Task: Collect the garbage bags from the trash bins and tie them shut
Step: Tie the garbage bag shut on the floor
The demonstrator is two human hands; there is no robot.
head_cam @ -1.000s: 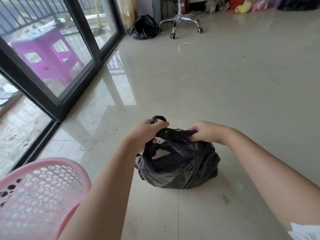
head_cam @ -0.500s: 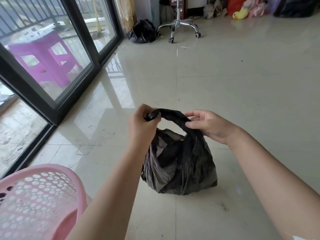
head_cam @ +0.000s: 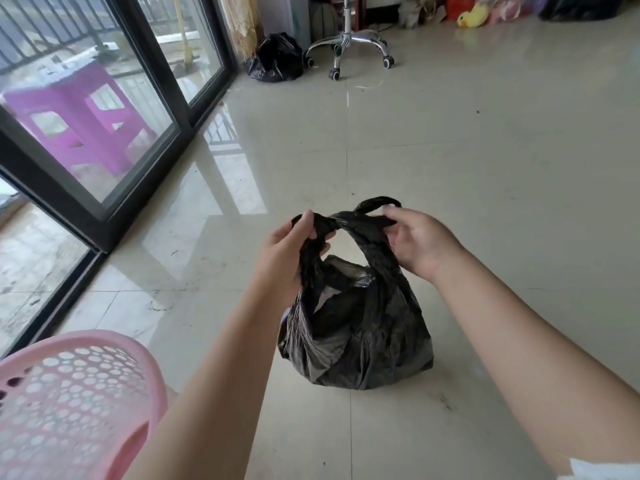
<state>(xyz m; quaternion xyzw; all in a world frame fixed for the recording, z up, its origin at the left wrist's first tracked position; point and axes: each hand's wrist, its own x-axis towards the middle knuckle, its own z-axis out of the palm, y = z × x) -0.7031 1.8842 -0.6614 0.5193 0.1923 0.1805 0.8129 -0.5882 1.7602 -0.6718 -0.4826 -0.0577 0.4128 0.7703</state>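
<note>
- Since half a second ago, both handles of the black garbage bag (head_cam: 356,327) have been drawn up and crossed into a twist above its mouth, and my right hand has gone from loose fingers to a pinch on its handle.
- Tiled floor (head_cam: 485,188): the bag sits on it right in front of me, full and slumped, which I judge lets it carry its own weight while I work the knot.
- Sliding glass door (head_cam: 114,140) runs along the left, with a purple stool (head_cam: 79,123) outside behind the glass.
- Pink perforated bin (head_cam: 72,407) stands at lower left, just beside my left forearm and apart from the bag; likely the bin this bag came out of.
- Second black bag (head_cam: 273,58) lies far off by the door frame, next to a chair's chrome wheeled base (head_cam: 349,46); a yellow plush toy (head_cam: 472,15) sits further right. None of it blocks the work.
- My left hand (head_cam: 291,251) is curled round the left handle, gripping it just beside the twist.
- My right hand (head_cam: 419,240) pinches the right handle between thumb and fingers, pulling away from the left to tighten.
- The mouth below the twist gapes, so I judge the tie unfinished.
</note>
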